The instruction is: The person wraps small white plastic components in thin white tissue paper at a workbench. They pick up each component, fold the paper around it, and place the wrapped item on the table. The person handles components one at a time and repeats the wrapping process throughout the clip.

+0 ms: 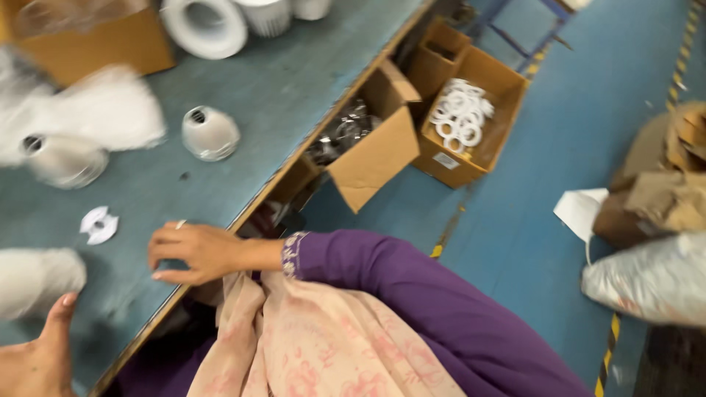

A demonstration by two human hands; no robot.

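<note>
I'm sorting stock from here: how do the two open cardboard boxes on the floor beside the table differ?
The nearer box holds dark, shiny metal parts; the farther box holds white rings. The nearer box sits against the table edge, the farther one out on the blue floor. Both are brown, with open flaps.

A long workbench (294, 81) with a grey-green top and a pale wooden edge is set diagonally across the view. The floor (588, 95) is painted blue and is marked by a yellow-and-black striped line (680, 70) along its right side. Open cardboard boxes (471, 110) are placed on the floor against the bench. What may be a blue metal frame (526, 33), blurred, is seen beyond them. Even, shadowless light is cast throughout.
</note>
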